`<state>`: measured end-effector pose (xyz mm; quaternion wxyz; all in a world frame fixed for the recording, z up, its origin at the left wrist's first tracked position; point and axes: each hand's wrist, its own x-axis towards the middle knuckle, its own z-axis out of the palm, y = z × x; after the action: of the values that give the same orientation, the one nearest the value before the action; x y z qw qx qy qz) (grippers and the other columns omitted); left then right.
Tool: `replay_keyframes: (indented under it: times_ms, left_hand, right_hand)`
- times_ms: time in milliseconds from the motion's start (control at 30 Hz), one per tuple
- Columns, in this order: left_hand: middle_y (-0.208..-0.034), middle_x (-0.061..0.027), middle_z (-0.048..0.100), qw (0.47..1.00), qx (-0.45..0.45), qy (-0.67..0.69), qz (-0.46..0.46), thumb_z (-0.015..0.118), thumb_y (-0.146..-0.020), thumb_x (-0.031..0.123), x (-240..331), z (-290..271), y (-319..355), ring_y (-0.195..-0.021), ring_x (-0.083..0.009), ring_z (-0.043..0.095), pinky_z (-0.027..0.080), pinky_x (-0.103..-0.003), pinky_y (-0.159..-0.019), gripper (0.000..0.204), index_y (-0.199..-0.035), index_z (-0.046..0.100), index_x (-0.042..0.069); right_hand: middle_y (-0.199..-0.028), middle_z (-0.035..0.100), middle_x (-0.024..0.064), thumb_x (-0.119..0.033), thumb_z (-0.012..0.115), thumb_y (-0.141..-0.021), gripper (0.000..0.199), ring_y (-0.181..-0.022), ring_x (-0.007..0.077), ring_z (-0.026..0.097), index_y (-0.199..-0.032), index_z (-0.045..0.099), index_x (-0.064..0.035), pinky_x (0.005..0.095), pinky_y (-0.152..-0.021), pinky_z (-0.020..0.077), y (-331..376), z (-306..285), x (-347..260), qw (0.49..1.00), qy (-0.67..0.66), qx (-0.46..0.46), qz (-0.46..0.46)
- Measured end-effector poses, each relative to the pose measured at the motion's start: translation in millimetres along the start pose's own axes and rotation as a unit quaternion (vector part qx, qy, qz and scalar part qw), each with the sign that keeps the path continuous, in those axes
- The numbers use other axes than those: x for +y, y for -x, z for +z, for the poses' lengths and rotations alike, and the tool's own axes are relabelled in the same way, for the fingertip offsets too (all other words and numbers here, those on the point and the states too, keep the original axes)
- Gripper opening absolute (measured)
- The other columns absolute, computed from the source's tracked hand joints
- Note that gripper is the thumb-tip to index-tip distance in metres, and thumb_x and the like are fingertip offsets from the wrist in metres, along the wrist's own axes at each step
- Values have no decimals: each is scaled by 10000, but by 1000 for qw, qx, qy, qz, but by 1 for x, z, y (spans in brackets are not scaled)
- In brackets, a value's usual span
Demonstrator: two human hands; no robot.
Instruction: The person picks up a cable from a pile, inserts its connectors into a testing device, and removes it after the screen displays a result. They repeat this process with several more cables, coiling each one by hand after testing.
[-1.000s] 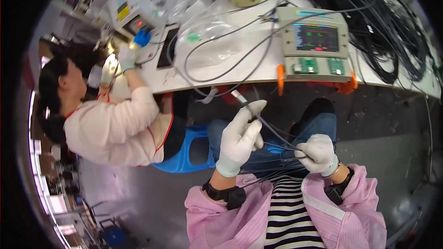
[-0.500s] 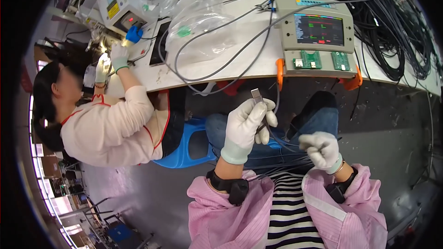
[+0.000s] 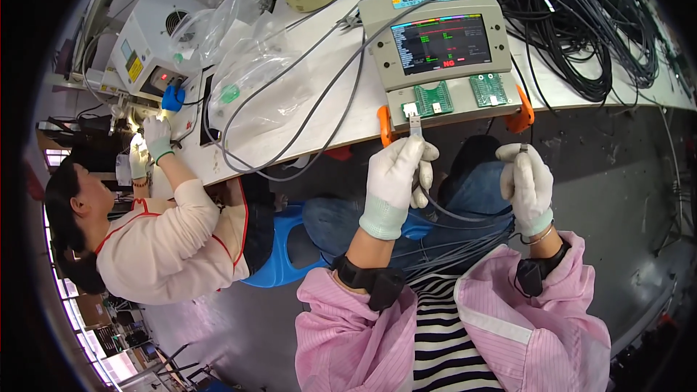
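Note:
In white gloves, both my hands hold the ends of grey cable in front of the tester [image 3: 435, 0]. My left hand [image 3: 392, 178] pinches a flat metal USB plug [image 3: 415, 126], pointed up at the white socket [image 3: 411, 110] by the left green circuit board [image 3: 434, 97]. Whether the plug has entered the socket, I cannot tell. My right hand [image 3: 528, 183] is closed on a small dark connector [image 3: 523, 148], its tip showing above the fingers, below the right green board [image 3: 487, 91]. A grey cable [image 3: 457, 216] runs between the hands.
A bundle of cables [image 3: 465, 248] lies across my lap. Dark coiled cables [image 3: 581, 51] cover the table's right side. Clear plastic bags [image 3: 254, 87] and loose grey cable loops lie left of the tester. Orange clamps [image 3: 385, 125] flank it. A co-worker [image 3: 160, 239] sits at left, beside a machine [image 3: 149, 51].
My left hand has brought the USB plug up to the tester's socket. My right hand has risen toward the tester, and a connector now shows in its fingers. The view has shifted.

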<state>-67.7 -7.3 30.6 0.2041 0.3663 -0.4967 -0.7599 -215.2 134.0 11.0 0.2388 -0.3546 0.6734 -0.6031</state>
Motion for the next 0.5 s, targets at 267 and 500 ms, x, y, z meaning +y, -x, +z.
replay_keyframes:
  times_ms: [267,500]
  left_hand:
    - [-503,-29,463,994,92,48,37,469,-927,278,-7,18,-7,-339,-91,412,315,-197,-304,327,-838,558,-24]
    - [-528,-34,482,995,82,58,20,452,-939,274,-6,18,-10,-351,-95,430,333,-190,-301,317,-848,551,-12]
  right_hand:
    - [-445,437,11,-330,362,-960,420,-352,44,325,-795,555,4,190,-361,248,-19,-2,-4,980,-81,-52,173]
    - [-391,345,1,-339,412,-951,441,-299,63,259,-682,509,-3,215,-321,194,-47,2,-3,955,-180,-85,221]
